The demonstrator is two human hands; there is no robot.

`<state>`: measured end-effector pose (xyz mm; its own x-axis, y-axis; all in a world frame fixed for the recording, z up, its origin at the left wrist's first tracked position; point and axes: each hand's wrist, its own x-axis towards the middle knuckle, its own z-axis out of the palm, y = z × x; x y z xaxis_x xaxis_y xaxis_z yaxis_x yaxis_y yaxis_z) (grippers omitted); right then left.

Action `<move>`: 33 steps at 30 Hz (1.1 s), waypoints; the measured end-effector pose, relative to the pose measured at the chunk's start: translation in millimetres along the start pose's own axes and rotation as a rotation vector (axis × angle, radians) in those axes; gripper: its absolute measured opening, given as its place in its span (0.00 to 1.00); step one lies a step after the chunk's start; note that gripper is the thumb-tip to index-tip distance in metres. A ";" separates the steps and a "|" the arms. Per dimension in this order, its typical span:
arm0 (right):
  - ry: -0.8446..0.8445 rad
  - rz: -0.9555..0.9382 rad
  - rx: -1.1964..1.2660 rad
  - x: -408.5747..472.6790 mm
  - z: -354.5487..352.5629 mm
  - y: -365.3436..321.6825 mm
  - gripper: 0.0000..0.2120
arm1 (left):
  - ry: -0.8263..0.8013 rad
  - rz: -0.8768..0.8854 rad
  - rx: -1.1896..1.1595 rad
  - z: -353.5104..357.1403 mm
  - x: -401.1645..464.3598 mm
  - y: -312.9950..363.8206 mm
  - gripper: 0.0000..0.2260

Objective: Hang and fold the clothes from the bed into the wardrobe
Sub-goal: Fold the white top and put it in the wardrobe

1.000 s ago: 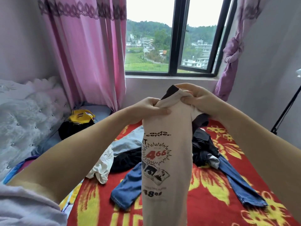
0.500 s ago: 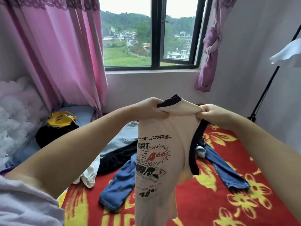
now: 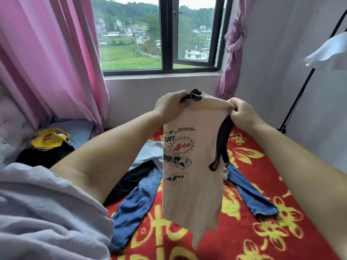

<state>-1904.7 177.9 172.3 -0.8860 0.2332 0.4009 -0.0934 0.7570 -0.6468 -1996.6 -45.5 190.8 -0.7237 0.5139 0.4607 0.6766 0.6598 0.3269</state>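
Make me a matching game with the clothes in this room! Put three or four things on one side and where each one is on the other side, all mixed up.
Things:
1. cream T-shirt
2. blue jeans
3. yellow garment
4. purple curtain

Places:
A. knotted beside the window
B. near the headboard, on a black garment
C. held up by both hands
D. spread flat on the red bedspread

Pairs: 1-C, 2-D, 3-B, 4-A

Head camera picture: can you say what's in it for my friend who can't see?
Two hands, left hand and right hand, hold up a cream printed T-shirt by its top edge above a red flowered bed. Blue jeans and dark clothes lie below.
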 end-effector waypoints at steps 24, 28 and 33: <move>-1.140 0.507 0.070 -408.9 267.7 103.7 0.12 | -1.563 0.011 0.051 212.0 -401.3 -98.7 0.09; -1.188 0.566 0.094 -454.3 307.6 115.6 0.15 | -1.665 0.006 0.039 252.2 -448.8 -118.9 0.09; -1.141 0.681 0.152 -436.7 331.3 152.1 0.11 | -1.691 -0.125 0.004 294.3 -434.3 -147.4 0.08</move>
<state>-1682.5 -11.0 -316.0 -0.6504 -0.1594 -0.7427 0.5322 0.6020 -0.5953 -1822.1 -204.6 -300.2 -0.0958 0.4287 -0.8983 0.6096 0.7387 0.2875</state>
